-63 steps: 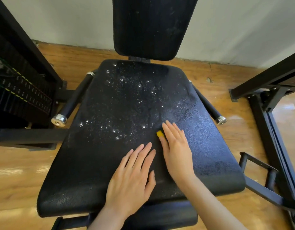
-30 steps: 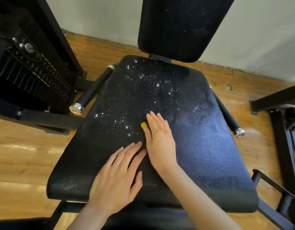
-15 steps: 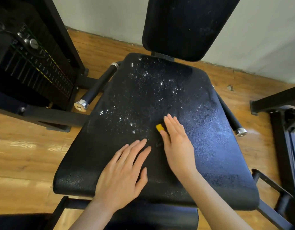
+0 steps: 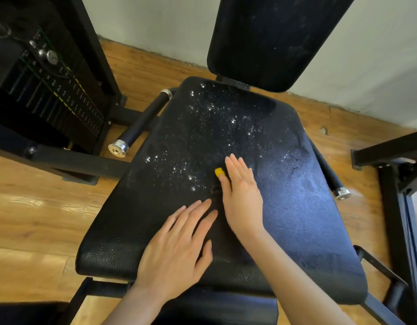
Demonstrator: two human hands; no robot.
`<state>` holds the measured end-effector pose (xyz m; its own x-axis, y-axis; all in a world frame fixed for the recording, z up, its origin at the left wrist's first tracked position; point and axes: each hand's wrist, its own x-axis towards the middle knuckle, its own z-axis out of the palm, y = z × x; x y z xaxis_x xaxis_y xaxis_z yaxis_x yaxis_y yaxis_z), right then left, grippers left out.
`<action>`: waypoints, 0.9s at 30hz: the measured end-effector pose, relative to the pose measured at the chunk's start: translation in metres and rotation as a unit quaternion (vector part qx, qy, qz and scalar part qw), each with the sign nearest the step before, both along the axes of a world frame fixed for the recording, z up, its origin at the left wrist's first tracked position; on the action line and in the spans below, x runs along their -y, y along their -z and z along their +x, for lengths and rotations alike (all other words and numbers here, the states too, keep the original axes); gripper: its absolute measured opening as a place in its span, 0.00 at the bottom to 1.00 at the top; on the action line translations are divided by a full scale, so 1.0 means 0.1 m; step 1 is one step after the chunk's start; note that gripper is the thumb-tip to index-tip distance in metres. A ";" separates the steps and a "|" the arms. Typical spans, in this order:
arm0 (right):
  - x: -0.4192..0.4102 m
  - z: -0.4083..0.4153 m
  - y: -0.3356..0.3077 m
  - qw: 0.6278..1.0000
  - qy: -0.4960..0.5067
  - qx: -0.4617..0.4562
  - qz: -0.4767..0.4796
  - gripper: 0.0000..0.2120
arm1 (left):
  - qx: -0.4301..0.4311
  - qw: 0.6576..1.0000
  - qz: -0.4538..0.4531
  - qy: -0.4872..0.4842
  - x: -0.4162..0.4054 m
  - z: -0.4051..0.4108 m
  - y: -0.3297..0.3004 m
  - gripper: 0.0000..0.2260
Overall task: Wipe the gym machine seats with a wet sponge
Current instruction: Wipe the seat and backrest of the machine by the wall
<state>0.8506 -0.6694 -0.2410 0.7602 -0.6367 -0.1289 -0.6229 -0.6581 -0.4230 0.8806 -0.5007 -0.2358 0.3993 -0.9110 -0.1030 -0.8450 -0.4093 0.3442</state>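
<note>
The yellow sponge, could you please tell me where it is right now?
In the head view, the yellow sponge lies mid-seat, mostly hidden under the flat right hand.

Wet blk seat, sponge, both hands

Two bare forearms, hands seemingly ringless

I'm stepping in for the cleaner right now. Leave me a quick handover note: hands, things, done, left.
Left hand: flat, fingers straight, resting on the seat near its front edge.
Right hand: flat, pressing the yellow sponge onto mid-seat; only a corner shows.
Done: water droplets cover the rear and left of the seat.
Left: the droplets want wiping up; the backrest looks dusty and unwiped.
</note>
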 end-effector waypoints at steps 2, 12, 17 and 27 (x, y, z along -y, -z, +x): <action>-0.01 0.00 -0.01 1.000 0.004 0.009 0.007 0.21 | 0.005 1.000 -0.002 0.002 0.00 0.00 0.02 0.23; 0.01 -0.01 -0.02 1.000 0.003 -0.005 0.008 0.22 | -0.011 1.000 -0.007 0.005 -0.01 0.03 0.00 0.22; -0.25 -0.40 -0.14 1.000 0.022 -0.008 -0.021 0.21 | -0.016 0.999 -0.011 -0.030 -0.29 0.19 -0.03 0.21; -0.05 -0.02 -0.06 1.000 0.005 -0.025 -0.006 0.21 | -0.004 0.998 -0.014 -0.063 -0.36 0.20 0.02 0.21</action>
